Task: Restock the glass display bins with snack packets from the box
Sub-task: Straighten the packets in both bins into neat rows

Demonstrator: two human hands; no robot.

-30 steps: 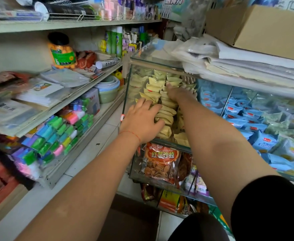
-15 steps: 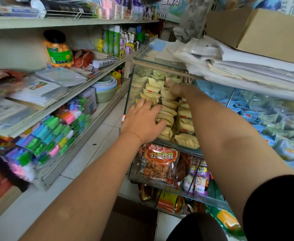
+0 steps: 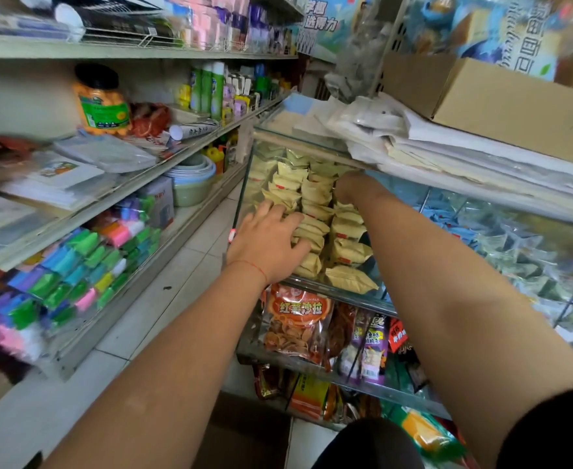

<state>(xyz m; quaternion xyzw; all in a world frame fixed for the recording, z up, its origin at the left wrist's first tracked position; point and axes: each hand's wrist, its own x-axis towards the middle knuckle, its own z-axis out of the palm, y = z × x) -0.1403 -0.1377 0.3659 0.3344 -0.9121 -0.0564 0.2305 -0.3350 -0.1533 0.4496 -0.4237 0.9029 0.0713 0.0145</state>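
Since half second ago, your view tilted up; arms barely shifted. Glass bin [image 3: 244, 211] nearly full of tan snack packets [image 3: 315, 198]. Your left hand [image 3: 268, 242] presses rows, fingers spread flat. Right hand [image 3: 346, 187] deep inside; grip unclear. Box [image 3: 501, 106] above.

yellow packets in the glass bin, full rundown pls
The yellow packets are small pillow-shaped pouches of matte tan-yellow film, some with a small red mark. They lie overlapping in rough rows, filling the glass bin. The left hand rests flat on the near rows; the right hand reaches among the far ones, fingers hidden.
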